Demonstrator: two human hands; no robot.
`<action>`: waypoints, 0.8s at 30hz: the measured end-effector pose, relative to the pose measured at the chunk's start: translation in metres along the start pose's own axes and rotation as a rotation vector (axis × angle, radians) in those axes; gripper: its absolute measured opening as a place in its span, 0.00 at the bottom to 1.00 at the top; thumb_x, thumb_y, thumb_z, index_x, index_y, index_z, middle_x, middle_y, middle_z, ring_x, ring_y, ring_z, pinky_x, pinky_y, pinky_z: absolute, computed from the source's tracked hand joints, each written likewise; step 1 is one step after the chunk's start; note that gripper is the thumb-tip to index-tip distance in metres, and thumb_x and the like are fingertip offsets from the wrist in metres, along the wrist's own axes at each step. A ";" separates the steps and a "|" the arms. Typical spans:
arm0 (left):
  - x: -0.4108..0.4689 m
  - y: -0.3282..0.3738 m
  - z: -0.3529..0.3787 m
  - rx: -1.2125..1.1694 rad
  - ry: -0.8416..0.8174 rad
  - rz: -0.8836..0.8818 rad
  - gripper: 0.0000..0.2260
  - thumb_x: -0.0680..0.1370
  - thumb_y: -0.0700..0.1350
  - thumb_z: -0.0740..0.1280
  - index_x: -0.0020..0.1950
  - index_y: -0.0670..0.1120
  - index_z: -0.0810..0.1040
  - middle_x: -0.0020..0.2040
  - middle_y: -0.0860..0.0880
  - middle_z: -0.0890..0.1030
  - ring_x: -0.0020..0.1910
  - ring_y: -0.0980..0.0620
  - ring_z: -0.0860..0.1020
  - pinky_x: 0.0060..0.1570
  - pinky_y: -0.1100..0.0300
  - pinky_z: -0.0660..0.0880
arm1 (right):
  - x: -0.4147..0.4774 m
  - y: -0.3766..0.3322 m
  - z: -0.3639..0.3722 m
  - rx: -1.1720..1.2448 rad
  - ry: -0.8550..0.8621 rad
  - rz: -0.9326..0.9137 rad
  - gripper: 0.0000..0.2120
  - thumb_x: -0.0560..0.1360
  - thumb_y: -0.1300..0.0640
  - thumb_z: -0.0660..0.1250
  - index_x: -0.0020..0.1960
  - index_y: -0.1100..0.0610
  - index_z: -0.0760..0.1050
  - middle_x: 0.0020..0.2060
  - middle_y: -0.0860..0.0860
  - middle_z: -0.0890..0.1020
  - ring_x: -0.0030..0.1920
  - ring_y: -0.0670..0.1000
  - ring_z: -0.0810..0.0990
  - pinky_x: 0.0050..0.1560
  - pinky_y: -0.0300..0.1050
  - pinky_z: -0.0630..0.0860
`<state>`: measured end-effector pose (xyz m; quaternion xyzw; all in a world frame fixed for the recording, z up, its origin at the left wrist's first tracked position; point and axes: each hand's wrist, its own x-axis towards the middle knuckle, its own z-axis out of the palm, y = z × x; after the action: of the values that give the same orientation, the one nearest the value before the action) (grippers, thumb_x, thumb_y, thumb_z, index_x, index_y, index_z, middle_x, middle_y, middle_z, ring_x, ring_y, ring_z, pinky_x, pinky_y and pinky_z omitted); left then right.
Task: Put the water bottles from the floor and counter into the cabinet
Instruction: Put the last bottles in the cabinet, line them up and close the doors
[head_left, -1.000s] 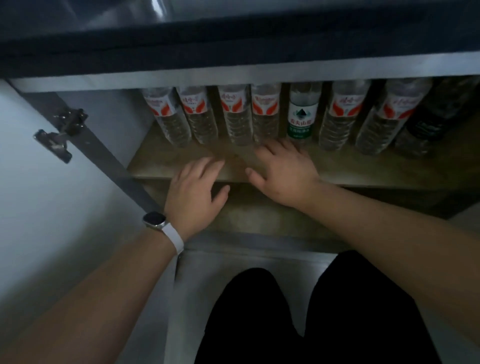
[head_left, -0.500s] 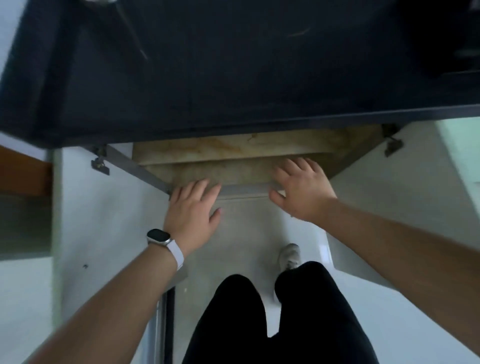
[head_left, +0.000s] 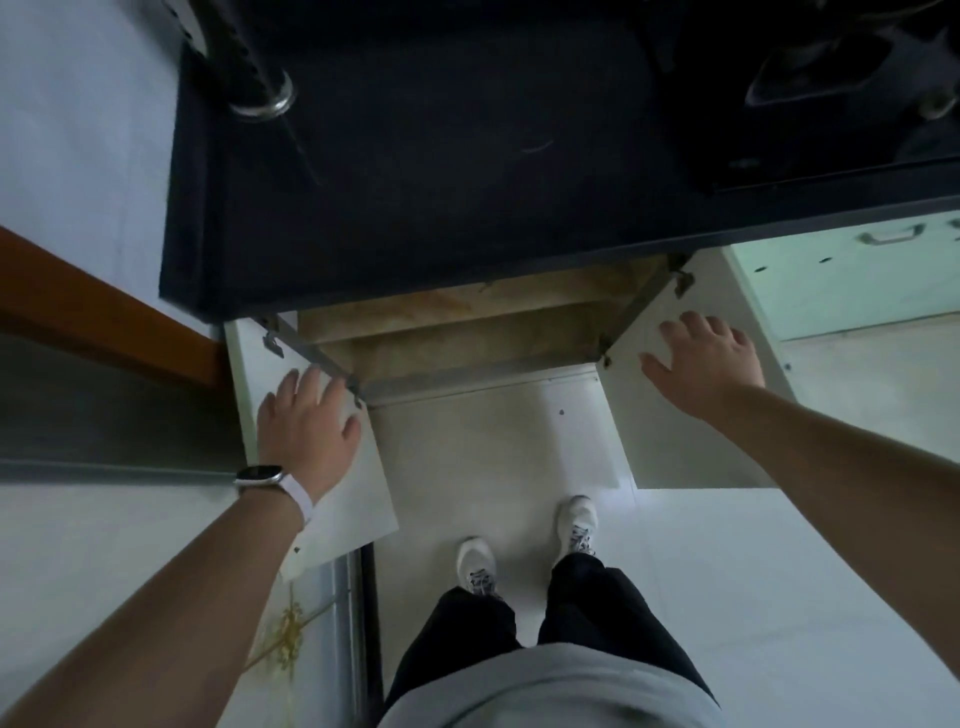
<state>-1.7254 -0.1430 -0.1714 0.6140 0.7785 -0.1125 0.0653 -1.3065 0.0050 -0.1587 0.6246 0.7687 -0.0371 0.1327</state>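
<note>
The person stands facing an open low cabinet with a tan, stained shelf (head_left: 457, 322), set under a dark, glossy surface (head_left: 467, 182). Both arms reach forward and down, spread well apart, one to each door.

The left hand (head_left: 306, 426) is palm-down over the inner face of the white left cabinet door (head_left: 337, 519), just beside its lower hinge. Its grip is apart: the fingers are straight and slightly fanned, the thumb is out to the right, and it holds nothing. A dark-faced watch on a white strap (head_left: 260, 475) sits on that wrist. The forearm runs back to the lower left corner.

The right hand (head_left: 701, 358) is over the inner face of the white right cabinet door (head_left: 675, 447), near its top edge. Its grip is also apart, with fingers splayed toward the surface, thumb pointing left, and nothing held. The bare forearm comes in from the right edge. Whether either palm actually presses on its door cannot be told from above.

The water bottles cannot be seen from this angle. The overhanging surface hides the cabinet's depth, and only the front strip of shelf shows.

Below, two white sneakers (head_left: 475, 564) stand on the pale tiled floor (head_left: 779, 597) between the doors, under black trousers (head_left: 597, 613) and a grey shirt hem (head_left: 545, 691). A pale green drawer front (head_left: 852, 275) lies right of the cabinet.
</note>
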 end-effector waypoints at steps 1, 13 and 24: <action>-0.005 -0.006 0.001 0.022 -0.026 -0.038 0.25 0.79 0.55 0.67 0.74 0.46 0.72 0.75 0.40 0.70 0.75 0.37 0.66 0.68 0.39 0.68 | -0.004 0.008 0.001 -0.004 -0.006 0.016 0.28 0.78 0.36 0.53 0.69 0.53 0.69 0.66 0.55 0.73 0.66 0.59 0.71 0.65 0.56 0.69; -0.057 0.004 0.025 -0.164 -0.293 -0.436 0.29 0.81 0.52 0.64 0.78 0.45 0.59 0.76 0.39 0.61 0.70 0.35 0.67 0.59 0.40 0.75 | -0.019 0.082 0.033 0.045 -0.107 0.222 0.29 0.77 0.40 0.59 0.72 0.56 0.62 0.69 0.61 0.65 0.66 0.64 0.67 0.61 0.59 0.70; -0.081 0.009 0.033 -0.237 -0.345 -0.568 0.26 0.79 0.48 0.65 0.76 0.44 0.64 0.75 0.40 0.59 0.65 0.33 0.69 0.59 0.42 0.73 | -0.031 0.089 0.057 0.136 -0.237 0.277 0.27 0.75 0.44 0.63 0.71 0.53 0.63 0.71 0.59 0.57 0.62 0.65 0.68 0.57 0.56 0.71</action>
<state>-1.6984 -0.2260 -0.1843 0.3330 0.9034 -0.1371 0.2326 -1.2055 -0.0178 -0.1958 0.7231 0.6501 -0.1438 0.1837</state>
